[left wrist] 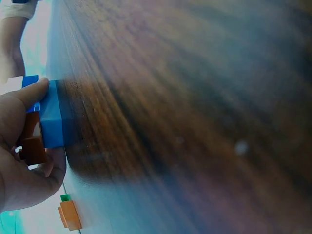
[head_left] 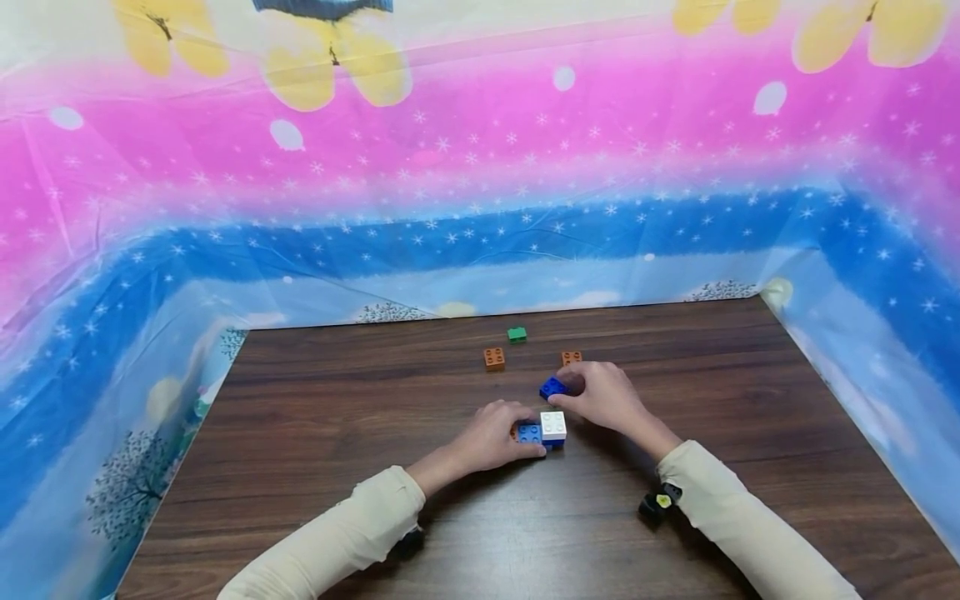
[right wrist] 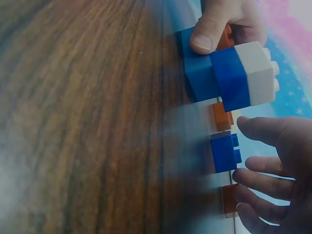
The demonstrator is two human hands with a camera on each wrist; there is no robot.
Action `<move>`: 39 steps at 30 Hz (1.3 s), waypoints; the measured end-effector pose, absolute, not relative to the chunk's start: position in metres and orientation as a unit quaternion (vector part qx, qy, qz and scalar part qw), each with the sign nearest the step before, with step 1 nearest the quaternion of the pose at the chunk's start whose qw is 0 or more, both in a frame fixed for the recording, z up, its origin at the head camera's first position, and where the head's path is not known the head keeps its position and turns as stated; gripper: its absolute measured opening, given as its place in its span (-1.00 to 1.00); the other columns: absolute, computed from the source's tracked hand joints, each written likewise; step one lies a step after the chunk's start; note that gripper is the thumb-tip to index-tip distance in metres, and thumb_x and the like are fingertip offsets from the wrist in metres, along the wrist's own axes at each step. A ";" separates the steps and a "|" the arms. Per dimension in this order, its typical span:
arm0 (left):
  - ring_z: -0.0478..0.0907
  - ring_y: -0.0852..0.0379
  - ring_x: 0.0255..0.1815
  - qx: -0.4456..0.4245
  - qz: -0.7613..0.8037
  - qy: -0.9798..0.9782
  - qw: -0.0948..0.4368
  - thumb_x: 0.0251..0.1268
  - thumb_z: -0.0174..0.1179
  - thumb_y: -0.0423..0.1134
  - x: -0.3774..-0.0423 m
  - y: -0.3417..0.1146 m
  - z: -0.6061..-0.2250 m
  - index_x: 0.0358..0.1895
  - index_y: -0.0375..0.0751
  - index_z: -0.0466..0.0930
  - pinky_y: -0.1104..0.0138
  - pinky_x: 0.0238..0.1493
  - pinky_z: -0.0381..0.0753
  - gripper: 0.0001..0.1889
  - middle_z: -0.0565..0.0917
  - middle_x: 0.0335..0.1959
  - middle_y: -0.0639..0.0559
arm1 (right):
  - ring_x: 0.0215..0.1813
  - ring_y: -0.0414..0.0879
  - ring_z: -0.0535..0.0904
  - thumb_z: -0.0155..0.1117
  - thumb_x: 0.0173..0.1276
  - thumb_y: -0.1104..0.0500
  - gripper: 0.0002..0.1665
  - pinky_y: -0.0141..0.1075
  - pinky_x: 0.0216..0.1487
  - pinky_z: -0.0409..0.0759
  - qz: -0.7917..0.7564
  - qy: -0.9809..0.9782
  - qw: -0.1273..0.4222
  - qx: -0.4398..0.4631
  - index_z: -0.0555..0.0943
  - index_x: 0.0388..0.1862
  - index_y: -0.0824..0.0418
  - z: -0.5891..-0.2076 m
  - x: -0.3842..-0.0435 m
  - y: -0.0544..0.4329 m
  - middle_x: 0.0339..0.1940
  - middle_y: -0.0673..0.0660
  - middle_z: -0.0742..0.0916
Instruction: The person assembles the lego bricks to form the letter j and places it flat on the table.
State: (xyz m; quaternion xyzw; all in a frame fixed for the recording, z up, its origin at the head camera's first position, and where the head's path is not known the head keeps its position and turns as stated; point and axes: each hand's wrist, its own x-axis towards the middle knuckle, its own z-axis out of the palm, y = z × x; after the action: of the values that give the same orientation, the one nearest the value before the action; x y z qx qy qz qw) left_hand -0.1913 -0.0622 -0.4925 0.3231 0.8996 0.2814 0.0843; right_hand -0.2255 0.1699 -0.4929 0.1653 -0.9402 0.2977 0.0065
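Note:
My left hand (head_left: pixel 491 437) grips a small toy brick build, with thumb and fingers on its sides. In the right wrist view, a light blue brick (right wrist: pixel 197 78) forms its base, with a dark blue brick (right wrist: pixel 230 80) and a white brick (right wrist: pixel 258 73) stacked at one end. At the other end, an orange-brown brick (left wrist: pixel 33 146) sits on the base, partly covered by the hand. Thumb and fingers spread, my right hand (head_left: pixel 606 396) hovers around a loose dark blue brick (head_left: pixel 552 387). That brick stands on the table, studs up, just beyond the build.
Farther back on the dark wooden table (head_left: pixel 337 383) lie an orange brick (head_left: pixel 494 359) and a green brick (head_left: pixel 517 334). Another orange brick (head_left: pixel 572 357) is partly hidden behind the right hand. A printed cloth (head_left: pixel 480 242) walls the back and sides.

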 end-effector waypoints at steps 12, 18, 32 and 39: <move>0.60 0.24 -0.08 0.333 0.282 0.896 0.082 0.28 0.43 0.05 -0.192 -0.063 -0.494 0.20 -0.06 0.69 0.23 0.03 0.54 -0.52 0.76 -0.03 0.13 | -0.12 -0.05 0.71 0.56 0.21 -0.18 -0.43 -0.07 -0.12 0.66 0.259 -0.952 0.006 0.162 0.75 0.05 0.15 -0.496 -0.230 0.159 -0.11 0.08 0.81; 0.61 0.24 -0.07 0.334 0.283 0.895 0.085 0.28 0.43 0.05 -0.192 -0.063 -0.494 0.20 -0.05 0.69 0.22 0.04 0.54 -0.52 0.76 -0.02 0.13 | -0.12 -0.03 0.71 0.57 0.19 -0.19 -0.40 -0.05 -0.12 0.66 0.248 -0.956 0.003 0.157 0.75 0.07 0.17 -0.498 -0.232 0.156 -0.11 0.10 0.80; 0.61 0.22 -0.06 0.332 0.277 0.898 0.081 0.28 0.43 0.06 -0.192 -0.063 -0.495 0.22 -0.08 0.68 0.25 0.01 0.55 -0.49 0.76 0.00 0.09 | -0.12 -0.01 0.71 0.57 0.21 -0.12 -0.47 -0.04 -0.11 0.67 0.247 -0.955 0.001 0.163 0.76 0.03 0.17 -0.494 -0.230 0.156 -0.09 0.13 0.80; 0.61 0.24 -0.10 0.335 0.281 0.896 0.078 0.27 0.44 0.05 -0.193 -0.063 -0.495 0.18 -0.10 0.70 0.30 -0.05 0.55 -0.51 0.76 -0.04 0.09 | -0.11 -0.02 0.69 0.54 0.27 -0.09 -0.44 -0.05 -0.11 0.67 0.254 -0.954 -0.012 0.160 0.72 0.16 0.18 -0.484 -0.229 0.158 -0.02 0.16 0.79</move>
State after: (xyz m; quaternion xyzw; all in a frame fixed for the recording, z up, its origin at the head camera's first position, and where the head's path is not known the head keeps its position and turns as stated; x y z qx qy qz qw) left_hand -0.1932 -0.0634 -0.4953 0.3350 0.8961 0.2808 0.0776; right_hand -0.2291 0.1584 -0.4839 0.1601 -0.9538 0.2539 -0.0122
